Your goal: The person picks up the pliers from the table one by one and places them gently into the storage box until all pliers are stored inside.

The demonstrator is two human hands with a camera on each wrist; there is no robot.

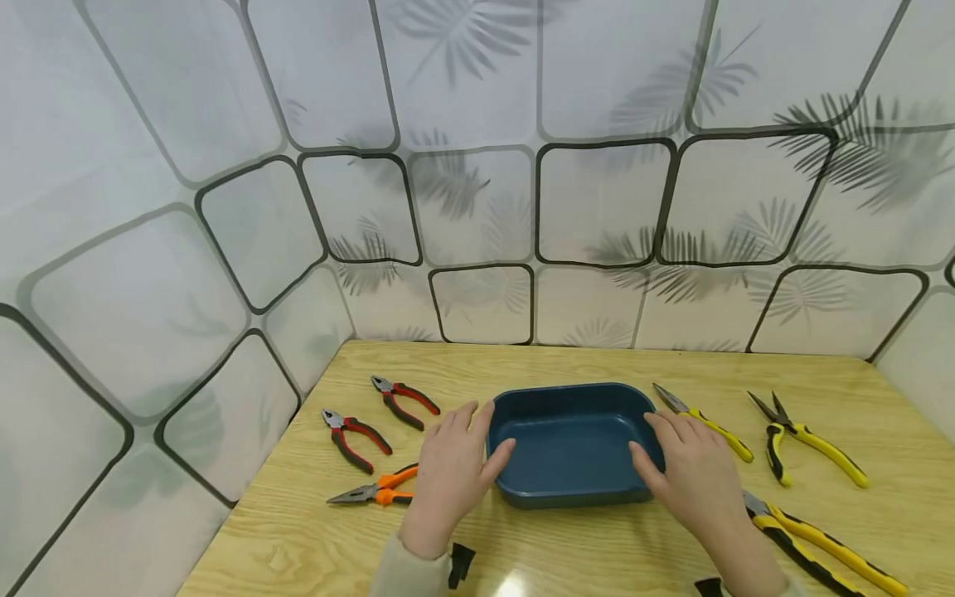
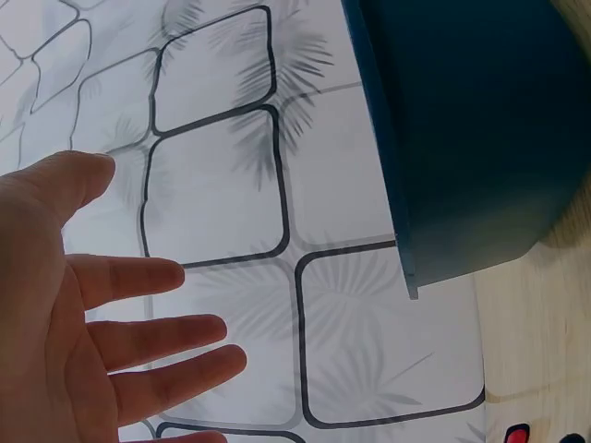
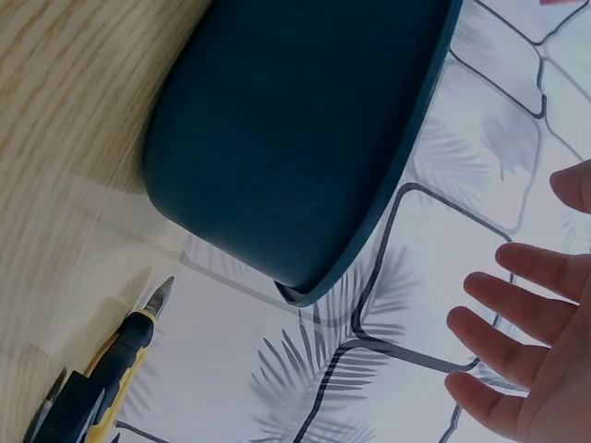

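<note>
The bare left hand [image 1: 455, 464] and right hand [image 1: 692, 468], fingers spread, flank a smooth, dark-blue, rounded rectangular tray [image 1: 574, 456] on the pale wood-grained table [image 1: 269, 560]. Farther left lie steel pliers with curved red-and-black handles [image 1: 399, 390]; behind hangs a leaf-printed whitish backdrop [image 1: 477, 303].

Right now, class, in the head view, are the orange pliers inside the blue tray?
No, the orange pliers lie on the table, left of the tray.

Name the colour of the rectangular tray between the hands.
The tray is dark blue, clearest in the head view.
</note>
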